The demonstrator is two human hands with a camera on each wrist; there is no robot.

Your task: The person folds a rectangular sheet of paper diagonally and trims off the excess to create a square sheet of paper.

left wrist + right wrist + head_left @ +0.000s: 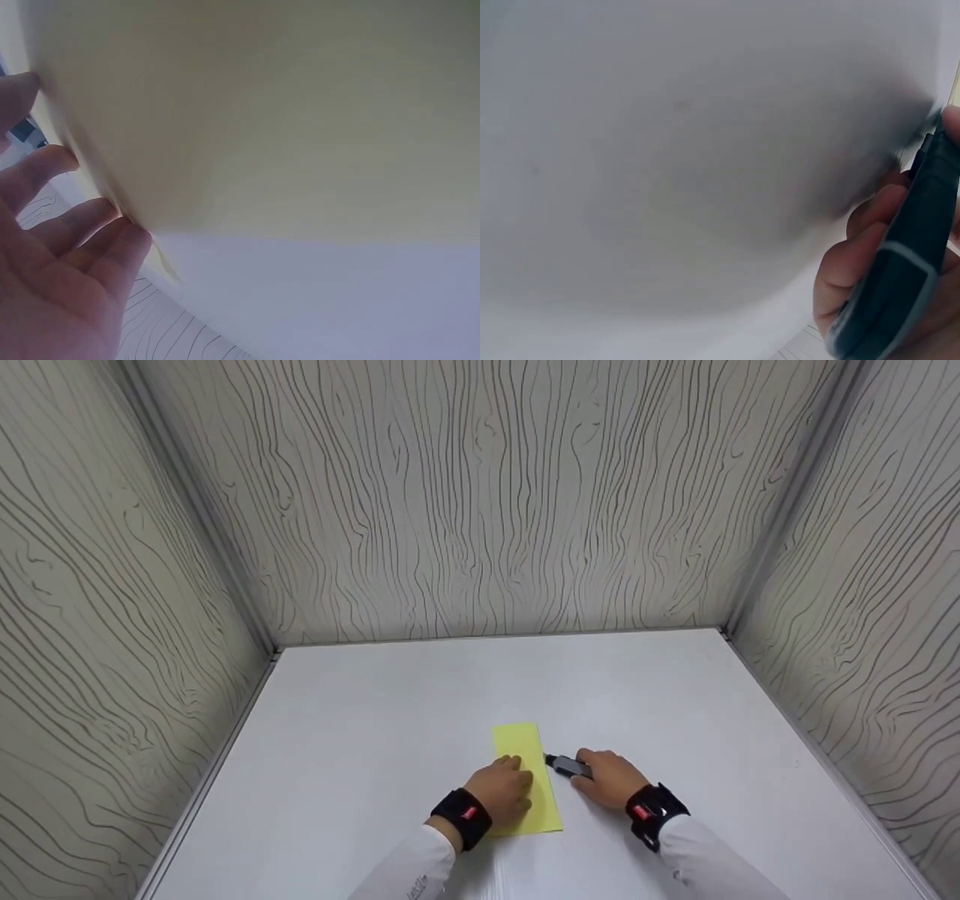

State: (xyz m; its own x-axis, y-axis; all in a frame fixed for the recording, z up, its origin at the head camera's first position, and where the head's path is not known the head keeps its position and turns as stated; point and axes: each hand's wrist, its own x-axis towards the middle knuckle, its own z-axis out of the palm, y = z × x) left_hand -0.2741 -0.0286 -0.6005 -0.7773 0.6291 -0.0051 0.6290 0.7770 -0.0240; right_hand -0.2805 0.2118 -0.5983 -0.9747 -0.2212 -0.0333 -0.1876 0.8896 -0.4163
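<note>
Surface: white bench (360,720), walled in at left, right and rear. Nearest: two white sleeves (412,864), then black wristbands (469,814) with small red tags. Left hand (501,793) laid on a yellow sheet (517,739), fingertips pressing it down, grasping nothing. Sheet lies flat on the bench in front of the person, long sides running away from them; the left hand covers part of its left side. Right hand (611,780), just right of the sheet, grips a grey-and-black cutter (571,766), fingers curled round the handle. Cutter's tip points at the sheet's right edge; contact cannot be told. Beyond: bare bench top, then rear wall (480,495) in pale wood-grain line pattern, grey posts (191,502) at its corners
</note>
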